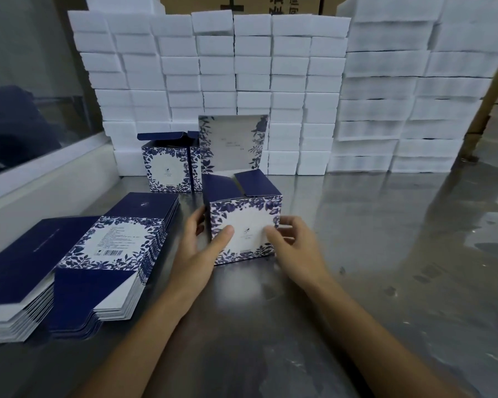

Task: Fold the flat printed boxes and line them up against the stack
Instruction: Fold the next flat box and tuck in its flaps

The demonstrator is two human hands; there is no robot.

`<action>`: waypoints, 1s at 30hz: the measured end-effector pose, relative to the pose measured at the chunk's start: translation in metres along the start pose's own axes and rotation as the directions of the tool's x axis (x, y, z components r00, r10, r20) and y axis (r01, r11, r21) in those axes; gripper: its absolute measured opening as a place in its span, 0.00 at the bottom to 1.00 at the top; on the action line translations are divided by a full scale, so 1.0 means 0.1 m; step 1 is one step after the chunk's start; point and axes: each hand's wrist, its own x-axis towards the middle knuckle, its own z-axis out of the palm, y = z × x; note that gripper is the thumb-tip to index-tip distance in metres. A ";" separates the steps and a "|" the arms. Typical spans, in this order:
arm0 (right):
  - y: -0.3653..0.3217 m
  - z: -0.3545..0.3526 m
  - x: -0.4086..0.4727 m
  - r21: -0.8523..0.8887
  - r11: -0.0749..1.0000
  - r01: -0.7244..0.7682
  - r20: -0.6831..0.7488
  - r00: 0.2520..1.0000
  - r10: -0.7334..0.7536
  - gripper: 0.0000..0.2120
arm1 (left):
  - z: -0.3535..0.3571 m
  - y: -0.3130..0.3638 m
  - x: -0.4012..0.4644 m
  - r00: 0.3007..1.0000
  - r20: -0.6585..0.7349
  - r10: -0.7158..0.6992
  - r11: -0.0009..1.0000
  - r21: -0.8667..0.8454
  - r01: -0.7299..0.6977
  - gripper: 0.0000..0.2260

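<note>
A folded box (249,222) with blue floral print stands on the steel table in the middle, its dark blue top flaps still up and its lid panel raised behind. My left hand (202,251) grips its left side, thumb on the front face and fingers round the edge. My right hand (293,245) holds its right side, fingers curled at the front corner. Another folded box (170,170) with open flaps stands against the stack of white foam blocks (242,81). A pile of flat printed boxes (98,254) lies at the left.
The shiny steel table (385,254) stretches to the right. More white foam stacks (400,96) rise at the back right, with brown cartons behind them. A white ledge and window run along the left side.
</note>
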 end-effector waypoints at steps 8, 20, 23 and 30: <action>0.00 0.02 -0.05 -0.020 1.000 0.018 0.020 1.000 -0.017 0.25 | -0.18 -0.09 0.12 0.965 -0.259 0.047 0.990 0.140 -0.011 0.02; -0.01 -0.01 -0.03 0.125 0.992 0.032 -0.075 0.997 -0.022 0.10 | -0.13 -0.09 0.08 0.988 -0.127 0.089 0.969 0.239 -0.056 0.19; -0.07 0.00 -0.01 0.245 0.970 0.000 -0.026 1.000 0.007 0.13 | -0.17 -0.04 0.10 0.972 -0.228 0.058 0.980 0.197 -0.012 0.32; -0.06 -0.01 -0.06 0.264 0.964 0.031 0.056 0.997 -0.048 0.23 | -0.16 -0.03 0.06 0.980 -0.198 0.026 0.984 0.175 0.009 0.20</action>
